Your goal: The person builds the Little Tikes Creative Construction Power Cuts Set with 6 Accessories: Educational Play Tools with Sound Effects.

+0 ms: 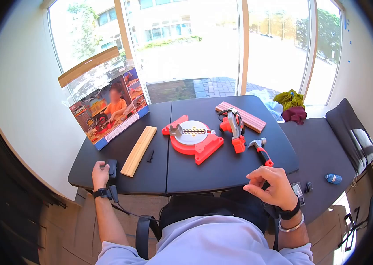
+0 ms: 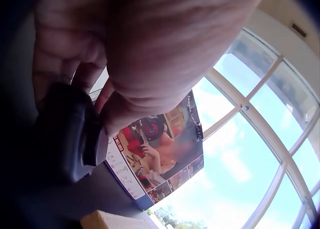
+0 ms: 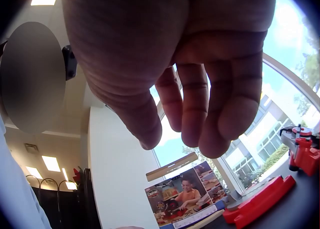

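Observation:
At the table's left front corner the left hand (image 1: 100,176) grips a small black box-shaped device (image 1: 112,168), which also shows dark beneath the fingers in the left wrist view (image 2: 70,134). The right hand (image 1: 272,187) hangs in the air past the table's front edge, fingers loosely bent and holding nothing; the right wrist view shows the same hand (image 3: 190,79) with its fingers apart from the thumb. Nearest to it lies a hammer (image 1: 263,153) with a red and black handle. A red saw base with a grey disc (image 1: 191,138) lies mid-table.
A red and black saw part (image 1: 234,128) stands beside a reddish board (image 1: 248,119). Left of the base lie a light wooden bar (image 1: 138,151) and small black pieces (image 1: 150,156). A picture box (image 1: 111,108) stands at back left. A bottle (image 1: 333,179) lies on the bench at right.

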Tool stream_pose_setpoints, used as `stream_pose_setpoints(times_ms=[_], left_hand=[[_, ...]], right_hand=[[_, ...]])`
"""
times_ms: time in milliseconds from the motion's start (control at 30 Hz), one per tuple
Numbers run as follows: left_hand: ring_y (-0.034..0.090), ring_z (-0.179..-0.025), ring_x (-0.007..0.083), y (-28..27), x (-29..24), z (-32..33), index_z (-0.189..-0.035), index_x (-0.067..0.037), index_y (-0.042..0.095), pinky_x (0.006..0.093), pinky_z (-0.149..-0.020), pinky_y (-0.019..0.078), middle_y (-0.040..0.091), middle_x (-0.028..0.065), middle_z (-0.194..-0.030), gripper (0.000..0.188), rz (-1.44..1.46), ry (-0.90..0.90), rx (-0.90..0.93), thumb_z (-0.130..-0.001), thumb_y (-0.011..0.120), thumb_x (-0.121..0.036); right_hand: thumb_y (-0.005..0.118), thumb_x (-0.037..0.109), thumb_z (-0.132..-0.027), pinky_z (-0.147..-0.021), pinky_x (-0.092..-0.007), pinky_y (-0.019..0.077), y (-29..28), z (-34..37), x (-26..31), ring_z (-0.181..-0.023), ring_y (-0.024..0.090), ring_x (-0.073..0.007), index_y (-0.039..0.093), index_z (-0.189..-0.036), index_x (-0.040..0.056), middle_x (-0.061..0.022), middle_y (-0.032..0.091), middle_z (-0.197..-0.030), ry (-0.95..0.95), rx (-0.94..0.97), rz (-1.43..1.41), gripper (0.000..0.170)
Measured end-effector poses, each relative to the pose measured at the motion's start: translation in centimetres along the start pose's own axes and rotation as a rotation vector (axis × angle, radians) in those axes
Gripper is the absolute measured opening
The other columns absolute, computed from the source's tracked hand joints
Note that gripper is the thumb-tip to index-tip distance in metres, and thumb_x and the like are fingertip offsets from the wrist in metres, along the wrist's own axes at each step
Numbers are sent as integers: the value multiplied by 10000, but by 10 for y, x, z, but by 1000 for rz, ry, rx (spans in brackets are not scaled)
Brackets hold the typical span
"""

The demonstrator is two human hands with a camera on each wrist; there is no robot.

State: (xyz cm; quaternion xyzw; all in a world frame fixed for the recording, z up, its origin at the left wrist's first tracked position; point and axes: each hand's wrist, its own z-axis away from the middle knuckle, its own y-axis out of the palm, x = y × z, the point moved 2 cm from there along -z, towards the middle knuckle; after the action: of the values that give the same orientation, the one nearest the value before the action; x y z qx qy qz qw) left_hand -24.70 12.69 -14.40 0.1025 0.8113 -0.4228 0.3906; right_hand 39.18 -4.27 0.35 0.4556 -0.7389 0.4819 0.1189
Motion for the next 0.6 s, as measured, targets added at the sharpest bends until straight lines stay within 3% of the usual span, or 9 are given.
stream_pose_setpoints(times_ms=[200, 300, 400, 533, 600], left_hand=[[796, -962, 310, -3, -10, 3, -1092, -6, 786, 417, -902, 617, 826, 171, -1035, 196, -103, 9, -8, -965, 831, -148], [786, -928, 267, -5, -15, 6, -1139, 11, 775, 402, -895, 621, 823, 144, -1017, 255, -185, 39, -6, -951, 856, -141], [794, -950, 299, -10, -29, 11, -1125, -15, 776, 419, -902, 619, 827, 168, -1039, 258, -201, 103, -57, -925, 871, -147], [793, -938, 260, -32, -100, 36, -1140, -18, 769, 401, -884, 626, 827, 151, -1036, 266, -110, 161, -100, -935, 873, -151], [778, -896, 184, -39, -134, 48, -1152, -22, 768, 344, -847, 624, 824, 109, -1020, 235, 182, 255, -32, -968, 861, -136]], right_hand=[[945, 198, -917, -653, -270, 592, 1, 1, -2, -678, 729, -158, 760, -1049, 19, -63, 753, -818, 9, -1, -2, 290], [944, 198, -919, -652, -270, 592, 1, 1, -2, -677, 729, -159, 759, -1038, 18, -63, 752, -818, 1, -3, 5, 284], [944, 197, -919, -651, -270, 592, 1, 1, -2, -677, 729, -161, 758, -1034, 16, -65, 751, -816, 5, -1, -3, 284], [948, 192, -913, -643, -271, 588, 1, 1, 0, -672, 729, -168, 756, -1022, 14, -70, 746, -811, -13, -15, 6, 283], [950, 190, -911, -641, -272, 587, 2, 1, 0, -670, 730, -170, 756, -1018, 14, -71, 745, -808, -21, -14, 3, 283]])
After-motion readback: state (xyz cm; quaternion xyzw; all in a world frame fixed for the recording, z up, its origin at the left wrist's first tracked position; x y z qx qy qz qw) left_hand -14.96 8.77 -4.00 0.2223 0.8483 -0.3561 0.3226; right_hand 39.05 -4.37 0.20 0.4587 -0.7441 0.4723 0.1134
